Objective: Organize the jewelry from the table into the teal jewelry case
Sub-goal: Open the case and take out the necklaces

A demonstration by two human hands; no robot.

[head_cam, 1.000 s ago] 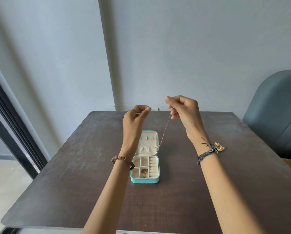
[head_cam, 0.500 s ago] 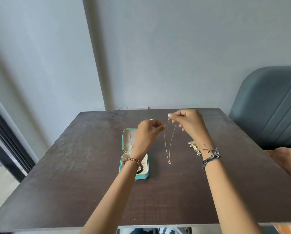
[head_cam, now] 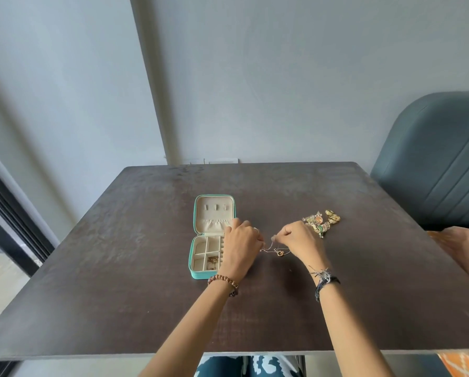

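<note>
1. Necklace (head_cam: 275,248): a fine chain with a small gold ring pendant, strung low over the dark table (head_cam: 119,268) between your two hands, just right of the teal jewelry case (head_cam: 194,257).
2. Your left hand (head_cam: 241,244) has curled fingers that pinch one end of the chain and covers the case's right edge.
3. Your right hand (head_cam: 301,240) pinches the other end between thumb and fingertips.
4. The case lies open: lid flat with a gathered pocket, tray divided into compartments, one near compartment already holding small gold pieces.
5. A pile of gold jewelry (head_cam: 322,221) waits beyond your right hand, well apart from the case.
6. Step in hand, judged: stowing the necklace. Next, gather the slack and feed it into the case without tangling.
</note>
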